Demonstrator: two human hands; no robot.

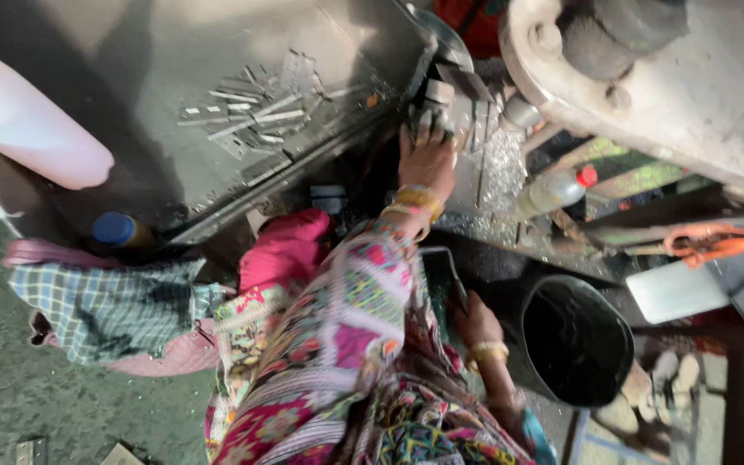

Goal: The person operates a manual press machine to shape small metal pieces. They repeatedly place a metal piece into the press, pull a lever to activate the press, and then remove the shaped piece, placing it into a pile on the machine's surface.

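Left hand (428, 159): arm stretched forward from a patterned pink sleeve, gold bangles at the wrist, palm down. Grip laid over a small grey metal piece (437, 96) at the edge of the press bed; fingers bent around it, touching it. Whether the piece is truly clamped or only pressed cannot be told.

Right hand (475, 320): held low and close to the body, elbow bent, one gold bangle at the wrist. Grip closed around a dark metal lever (451, 274) that rises from the fist toward the left forearm.

Metal piece: directly under the left grip's fingertips, at the near end of the steel counter (165, 52).

Pile of flat metal strips (256, 112): on the counter, well to the left of the left grip, lying loose and crossed over one another.

Plastic bottle with red cap (553, 191): lying tilted, to the right of the left grip, near but apart from it.

Black bucket (574, 340): just right of the right grip, open mouth showing a dark inside.

Checked cloth (105, 306): heaped far to the left of both hands, beside a blue-capped bottle (118, 230).

Large grey machine housing (691, 86): above and right of the left grip.
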